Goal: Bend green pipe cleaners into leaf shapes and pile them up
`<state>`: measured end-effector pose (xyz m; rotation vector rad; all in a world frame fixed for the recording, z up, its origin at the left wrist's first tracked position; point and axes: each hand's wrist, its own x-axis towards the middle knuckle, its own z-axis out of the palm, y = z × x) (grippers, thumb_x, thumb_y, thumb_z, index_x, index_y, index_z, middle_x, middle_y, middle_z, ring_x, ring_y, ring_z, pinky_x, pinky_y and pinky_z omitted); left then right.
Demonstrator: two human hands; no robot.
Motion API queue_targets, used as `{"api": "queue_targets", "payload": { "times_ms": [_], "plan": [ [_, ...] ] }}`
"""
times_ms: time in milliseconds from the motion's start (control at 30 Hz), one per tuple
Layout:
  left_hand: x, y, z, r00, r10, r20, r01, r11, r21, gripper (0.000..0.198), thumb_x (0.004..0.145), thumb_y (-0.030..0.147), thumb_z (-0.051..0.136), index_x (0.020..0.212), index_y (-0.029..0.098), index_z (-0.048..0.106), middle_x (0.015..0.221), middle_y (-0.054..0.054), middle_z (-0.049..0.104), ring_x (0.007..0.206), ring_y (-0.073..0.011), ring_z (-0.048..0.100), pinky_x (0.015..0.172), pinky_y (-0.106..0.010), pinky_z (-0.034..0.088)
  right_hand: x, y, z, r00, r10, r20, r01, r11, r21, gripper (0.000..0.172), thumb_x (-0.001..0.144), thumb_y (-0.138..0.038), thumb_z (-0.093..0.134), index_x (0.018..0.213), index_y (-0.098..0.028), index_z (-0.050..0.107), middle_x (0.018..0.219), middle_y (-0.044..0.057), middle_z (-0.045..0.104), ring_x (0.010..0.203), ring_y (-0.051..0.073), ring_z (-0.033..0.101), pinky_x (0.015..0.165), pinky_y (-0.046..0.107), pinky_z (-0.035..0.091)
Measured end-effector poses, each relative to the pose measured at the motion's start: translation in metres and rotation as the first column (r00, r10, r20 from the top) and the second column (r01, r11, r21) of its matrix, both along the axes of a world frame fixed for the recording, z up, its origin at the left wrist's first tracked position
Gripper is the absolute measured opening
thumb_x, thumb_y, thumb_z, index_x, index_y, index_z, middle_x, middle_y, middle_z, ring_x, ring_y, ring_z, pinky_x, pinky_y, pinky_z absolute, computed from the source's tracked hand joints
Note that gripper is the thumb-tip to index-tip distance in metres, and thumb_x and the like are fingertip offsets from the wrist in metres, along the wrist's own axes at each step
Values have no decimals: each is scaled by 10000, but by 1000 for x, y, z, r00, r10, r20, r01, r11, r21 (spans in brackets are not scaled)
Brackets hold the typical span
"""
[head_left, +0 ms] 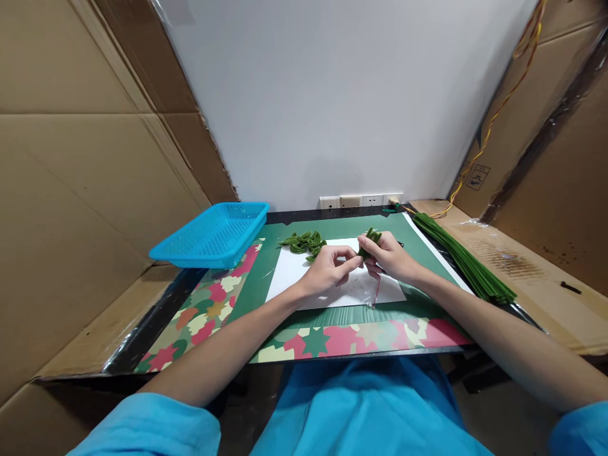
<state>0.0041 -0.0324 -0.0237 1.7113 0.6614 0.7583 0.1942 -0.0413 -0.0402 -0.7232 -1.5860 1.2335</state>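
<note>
Over the white sheet [342, 296], my two hands meet around a small bundle of looped green fuzzy stems [372, 235]. My right hand [387, 255] is closed round the bundle, whose loops stick up above the thumb. My left hand [334, 269] has its thumb and forefinger pinched at the bundle's lower left side; what lies between those fingertips is too small to make out. A thin reddish strand [377, 292] hangs below the right hand. Several loose green loops [304, 242] lie in a pile at the sheet's upper left corner.
A blue perforated basket [213, 235] stands at the back left of the table. Long green stems [460, 256] lie in a bunch on the right. Cardboard walls [85, 158] flank the table, with wall sockets [372, 201] behind and a yellow-red cable [496, 114] at the right.
</note>
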Motion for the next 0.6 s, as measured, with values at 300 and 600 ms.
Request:
{"api": "queue_targets", "payload": {
  "times_ms": [300,600],
  "plan": [
    [0,4,-8,997,-16,76,24,995,-100,449,853,555,757,858,122,642,649,-4,625,443,-101,587,366,-188,375,3,2,0,999,39,12,-39,999,-30,469,926,-601,681,753,-199,512,529,-82,455,369,77,452,355,206,394],
    [2,4,-5,975,124,186,-105,988,-111,477,851,550,757,1043,131,638,976,-96,749,443,-115,649,319,-187,392,-3,1,8,976,-187,-109,196,977,79,365,838,-511,802,902,-189,642,754,-24,613,410,82,526,333,220,420]
  ]
}}
